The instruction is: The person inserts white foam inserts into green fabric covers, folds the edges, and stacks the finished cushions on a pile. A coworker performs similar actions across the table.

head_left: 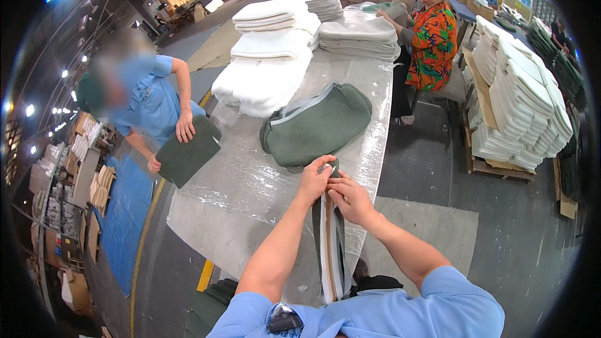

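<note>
Over the plastic-covered table, both my hands pinch the far end of a long dark green fabric cover with a white-edged zipper. The rest of it runs toward my body. My left hand is closed at the tip, where a bit of white shows between the fingers. Pressed up beside it, my right hand is closed on the same end; its fingertips partly hide the fabric. Just beyond my hands lies a plump green cushion cover with a grey band along its far edge.
Tall stacks of folded white padding and grey-white sheets stand on the table's far part. At left, a co-worker in blue holds a flat green piece. Another person sits at far right, near a loaded pallet.
</note>
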{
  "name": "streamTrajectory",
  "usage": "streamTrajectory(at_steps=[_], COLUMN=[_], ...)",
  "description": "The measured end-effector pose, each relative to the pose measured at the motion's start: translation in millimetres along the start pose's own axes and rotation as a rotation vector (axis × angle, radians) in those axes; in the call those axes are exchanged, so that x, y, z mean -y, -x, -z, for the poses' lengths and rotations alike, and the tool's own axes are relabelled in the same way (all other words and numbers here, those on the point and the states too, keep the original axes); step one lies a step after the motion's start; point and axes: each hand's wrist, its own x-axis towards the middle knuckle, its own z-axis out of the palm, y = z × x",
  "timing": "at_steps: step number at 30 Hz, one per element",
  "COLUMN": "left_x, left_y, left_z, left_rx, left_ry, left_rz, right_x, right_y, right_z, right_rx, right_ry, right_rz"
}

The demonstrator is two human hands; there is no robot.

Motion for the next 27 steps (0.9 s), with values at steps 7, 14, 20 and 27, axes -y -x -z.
streamTrajectory(at_steps=[7, 14, 20, 27], left_x=[8.8, 22.8, 22.8, 19.0], left_y=[2.7, 0.8, 3.5, 5.9], left_z=[-0.8, -2.2, -2.9, -9.9], left_rx=[-0.065, -0.077, -0.104, -0.08], left_ry=[-0.011, 0.043, 0.068, 0.066], left_rz=[-0.125, -0.141, -0.108, -0.087], right_x=[-10.2, -17.0, -5.1, 1.6], right_y=[-40.6, -67.2, -89.2, -98.4], right_z=[15.4, 22.6, 29.5, 28.1], right_rx=[-0.215, 0.11, 0.367, 0.483], right_ry=[0.054, 0.314, 0.567, 0.734], right_rz=[-0.149, -0.1, -0.002, 0.037])
